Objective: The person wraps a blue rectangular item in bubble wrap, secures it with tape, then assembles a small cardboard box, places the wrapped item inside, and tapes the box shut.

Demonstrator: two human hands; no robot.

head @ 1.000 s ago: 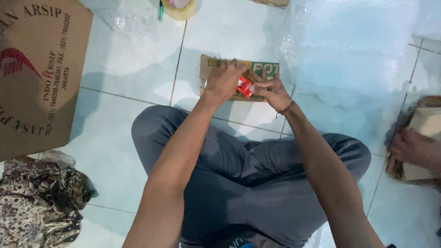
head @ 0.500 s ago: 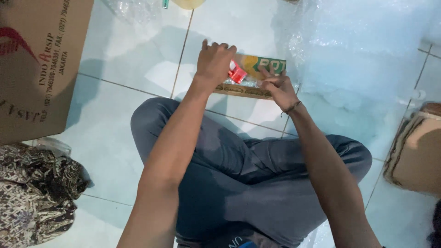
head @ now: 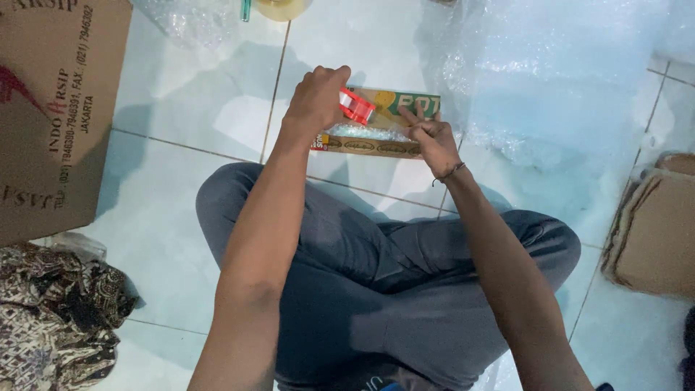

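Fingers of left hand [head: 315, 101] clenched around red tape dispenser [head: 357, 106], right hand [head: 432, 137] pressing flat brown-green package [head: 384, 124], floor tiles [head: 195, 116]

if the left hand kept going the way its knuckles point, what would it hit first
Probably the roll of tape at the top edge, past bare floor tile; the left hand holds a red dispenser. Depth is unclear.

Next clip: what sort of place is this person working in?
Probably an informal packing spot on a tiled floor: a large cardboard box, bubble wrap and flattened cardboard lie around the seated person, suggesting parcel packing at home or in a shop.
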